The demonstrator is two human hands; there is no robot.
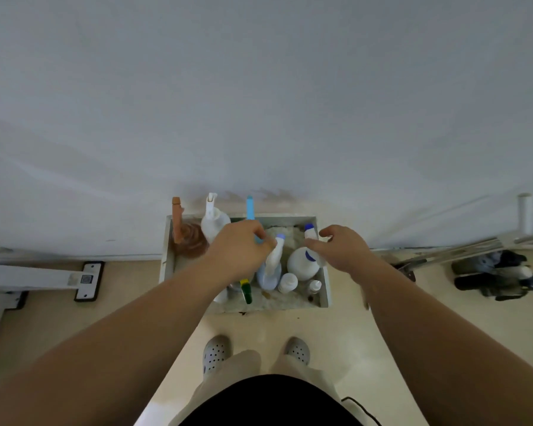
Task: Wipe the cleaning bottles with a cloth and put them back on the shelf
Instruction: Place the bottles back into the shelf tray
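A low grey shelf tray (325, 290) stands on the floor against the wall and holds several cleaning bottles. My left hand (239, 247) reaches over its middle and pinches the neck of a pale blue bottle (273, 272) with a blue cap. My right hand (342, 252) hovers over the right side; its straight fingers touch the neck of a round white bottle (300, 262) with a blue cap, and the thumb stays apart. No cloth shows in either hand.
Also in the tray are a brown plunger (182, 238), a white spray bottle (213, 224), a blue handle (250, 207), a green bottle with a yellow cap (246, 291) and two small white bottles (287, 282). A white frame foot (88, 279) lies at the left, dark shoes (499, 275) at the right.
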